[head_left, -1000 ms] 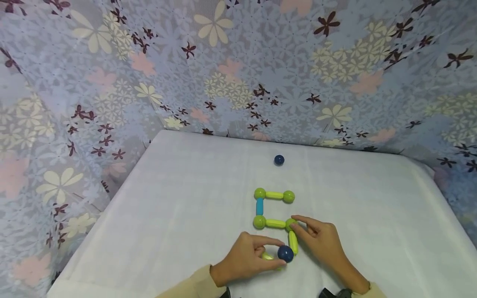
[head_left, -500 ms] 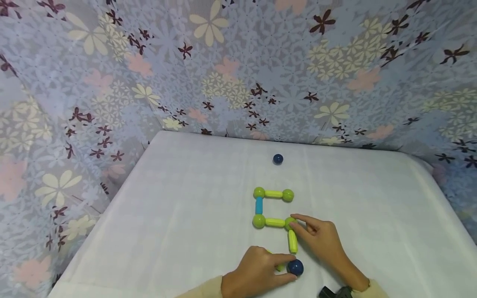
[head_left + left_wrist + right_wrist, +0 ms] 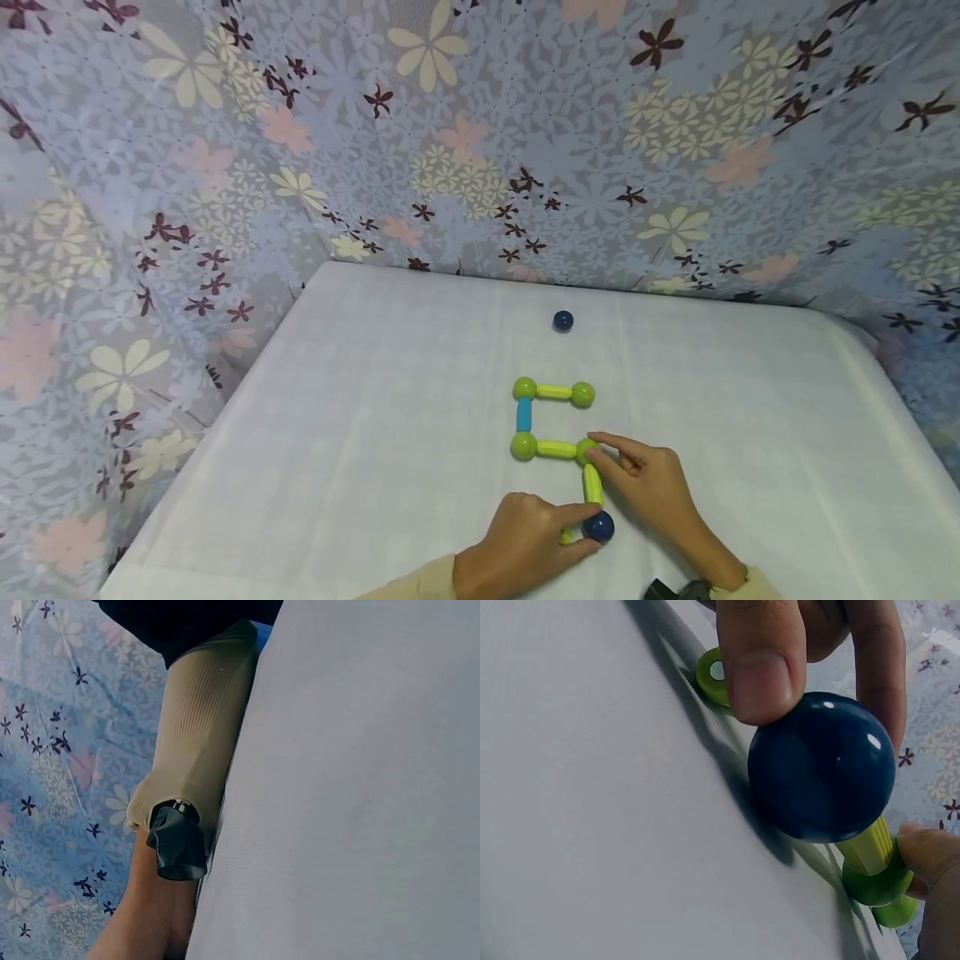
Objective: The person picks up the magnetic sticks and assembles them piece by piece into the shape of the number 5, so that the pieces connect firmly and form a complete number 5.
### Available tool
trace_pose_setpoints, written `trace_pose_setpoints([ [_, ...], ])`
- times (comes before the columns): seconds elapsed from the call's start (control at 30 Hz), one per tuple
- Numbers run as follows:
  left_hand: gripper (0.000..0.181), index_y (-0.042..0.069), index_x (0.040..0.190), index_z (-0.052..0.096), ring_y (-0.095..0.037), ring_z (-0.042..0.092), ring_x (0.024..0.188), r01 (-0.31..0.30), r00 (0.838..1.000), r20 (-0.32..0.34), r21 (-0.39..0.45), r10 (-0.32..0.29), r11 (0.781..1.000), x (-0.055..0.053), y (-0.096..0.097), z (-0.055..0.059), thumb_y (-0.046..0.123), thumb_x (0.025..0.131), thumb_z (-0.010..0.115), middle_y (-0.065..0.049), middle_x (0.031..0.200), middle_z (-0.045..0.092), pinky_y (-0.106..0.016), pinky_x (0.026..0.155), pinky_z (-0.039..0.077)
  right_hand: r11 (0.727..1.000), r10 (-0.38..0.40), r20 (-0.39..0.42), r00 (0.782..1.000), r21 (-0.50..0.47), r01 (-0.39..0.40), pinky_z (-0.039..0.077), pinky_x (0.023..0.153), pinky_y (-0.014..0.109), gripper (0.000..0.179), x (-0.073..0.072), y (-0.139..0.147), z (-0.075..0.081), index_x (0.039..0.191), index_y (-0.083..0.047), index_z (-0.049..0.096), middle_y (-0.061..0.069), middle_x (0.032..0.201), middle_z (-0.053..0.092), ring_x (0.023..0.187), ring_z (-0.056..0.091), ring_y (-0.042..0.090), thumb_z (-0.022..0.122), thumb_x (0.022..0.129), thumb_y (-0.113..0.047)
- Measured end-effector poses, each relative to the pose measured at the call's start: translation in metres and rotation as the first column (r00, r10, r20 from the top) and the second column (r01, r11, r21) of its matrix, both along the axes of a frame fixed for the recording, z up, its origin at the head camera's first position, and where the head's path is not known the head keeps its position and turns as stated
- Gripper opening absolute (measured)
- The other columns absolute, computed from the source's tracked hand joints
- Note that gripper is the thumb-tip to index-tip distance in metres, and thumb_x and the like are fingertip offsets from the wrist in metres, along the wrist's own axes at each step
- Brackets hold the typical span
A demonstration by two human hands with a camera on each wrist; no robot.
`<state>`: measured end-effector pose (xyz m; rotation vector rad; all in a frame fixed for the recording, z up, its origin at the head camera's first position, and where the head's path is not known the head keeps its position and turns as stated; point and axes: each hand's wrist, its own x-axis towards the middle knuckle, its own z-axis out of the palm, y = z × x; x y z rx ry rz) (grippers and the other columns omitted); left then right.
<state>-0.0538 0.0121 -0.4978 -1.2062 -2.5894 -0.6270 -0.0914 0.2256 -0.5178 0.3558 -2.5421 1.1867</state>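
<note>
My left hand (image 3: 525, 537) pinches a glossy dark blue ball (image 3: 598, 527) between thumb and fingers, right at the lower end of a yellow-green rod (image 3: 592, 485). With thumb and index finger, my right hand (image 3: 652, 483) grips the green ball (image 3: 585, 452) at that rod's upper end. Leftward from there, another yellow-green rod (image 3: 557, 449) leads to a green ball (image 3: 523, 445). The right wrist view shows the blue ball (image 3: 821, 766) large, beneath a thumb (image 3: 761, 682). A yellow-green piece (image 3: 566, 536) lies partly hidden behind my left hand.
A blue rod (image 3: 524, 414) rises to a green ball (image 3: 525, 388), joined by a yellow-green rod (image 3: 553, 391) to another green ball (image 3: 582, 394). A loose dark blue ball (image 3: 563, 321) lies near the far edge of the white-covered table (image 3: 375, 375). Flowered cloth (image 3: 480, 150) hangs behind.
My left hand has carried the blue ball rightward and nearer me, then slightly back up to the rod's lower end. My right hand keeps its grip on the green ball.
</note>
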Motion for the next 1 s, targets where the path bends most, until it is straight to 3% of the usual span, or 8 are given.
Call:
trace_pose_setpoints([
  [0.23,0.036,0.026,0.118,0.078,0.018,0.038,0.055,0.014,1.0,-0.022,0.035,-0.013,0.999,-0.001,0.0,0.002,0.045,0.088,0.081,0.017,0.069,0.071,-0.005,0.052,0.031,1.0,-0.012,0.004,1.0,0.002,0.012,0.027,0.042,0.021,0.02,0.0,0.001,0.003,0.109,-0.017,0.08,-0.018,0.052,0.031,0.047,0.025,-0.003,0.082,0.089,-0.021],
  [0.37,0.04,0.025,0.118,0.078,0.017,0.032,0.052,0.024,0.999,-0.04,0.066,-0.022,0.998,-0.004,-0.011,0.005,0.049,0.086,0.081,0.018,0.065,0.068,-0.005,0.051,0.028,1.0,-0.009,0.012,1.0,-0.013,0.009,0.027,0.042,0.02,0.021,0.0,0.0,0.002,0.109,-0.019,0.08,-0.018,0.052,0.031,0.047,0.025,-0.004,0.083,0.089,-0.021],
  [0.47,0.044,0.023,0.118,0.078,0.015,0.024,0.049,0.028,0.999,0.023,0.101,-0.031,0.994,-0.01,-0.027,0.008,0.05,0.084,0.082,0.018,0.057,0.06,-0.006,0.05,0.026,1.0,-0.008,0.017,1.0,-0.021,0.008,0.027,0.042,0.02,0.021,0.001,0.0,0.001,0.109,-0.019,0.08,-0.018,0.052,0.031,0.047,0.025,-0.004,0.083,0.088,-0.022],
  [0.53,0.045,0.022,0.119,0.078,0.013,0.02,0.047,0.029,0.994,0.101,0.13,-0.043,0.991,-0.015,-0.038,0.009,0.049,0.083,0.083,0.019,0.052,0.052,-0.007,0.049,0.024,1.0,-0.015,0.018,1.0,-0.016,0.015,0.027,0.041,0.021,0.022,0.002,-0.001,0.001,0.11,-0.02,0.08,-0.017,0.052,0.031,0.046,0.024,-0.004,0.083,0.089,-0.023],
  [0.63,0.042,0.024,0.118,0.079,0.011,0.017,0.046,0.032,0.975,0.214,0.147,-0.063,0.989,-0.023,-0.053,0.01,0.046,0.083,0.084,0.021,0.049,0.04,-0.01,0.048,0.023,1.0,-0.021,0.012,1.0,-0.014,0.021,0.028,0.041,0.022,0.023,0.002,-0.001,0.001,0.111,-0.019,0.08,-0.017,0.052,0.032,0.046,0.024,-0.003,0.083,0.089,-0.023],
  [0.7,0.038,0.026,0.118,0.079,0.01,0.016,0.044,0.041,0.96,0.27,0.133,-0.076,0.99,-0.026,-0.059,0.01,0.044,0.086,0.083,0.023,0.05,0.039,-0.012,0.046,0.023,1.0,-0.025,0.011,1.0,-0.017,0.026,0.028,0.042,0.023,0.024,0.003,-0.001,0.002,0.112,-0.019,0.079,-0.016,0.052,0.032,0.047,0.024,-0.003,0.083,0.089,-0.023],
  [0.83,0.033,0.027,0.121,0.078,0.009,0.016,0.044,0.073,0.943,0.318,0.095,-0.099,0.993,-0.027,-0.065,0.009,0.04,0.09,0.08,0.023,0.055,0.048,-0.012,0.045,0.025,0.997,-0.033,0.028,0.999,-0.063,0.035,0.029,0.042,0.022,0.023,0.007,0.001,0.001,0.111,-0.021,0.079,-0.014,0.053,0.033,0.047,0.024,-0.002,0.083,0.088,-0.021],
  [1.0,0.034,0.025,0.123,0.077,0.009,0.017,0.045,0.084,0.939,0.327,0.083,-0.107,0.993,-0.027,-0.066,0.005,0.036,0.091,0.079,0.021,0.059,0.053,-0.011,0.046,0.027,0.989,-0.021,0.088,0.996,-0.147,0.033,0.03,0.042,0.023,0.023,0.027,0.005,0.003,0.109,-0.023,0.079,-0.01,0.054,0.034,0.047,0.025,-0.002,0.083,0.088,-0.017],
])
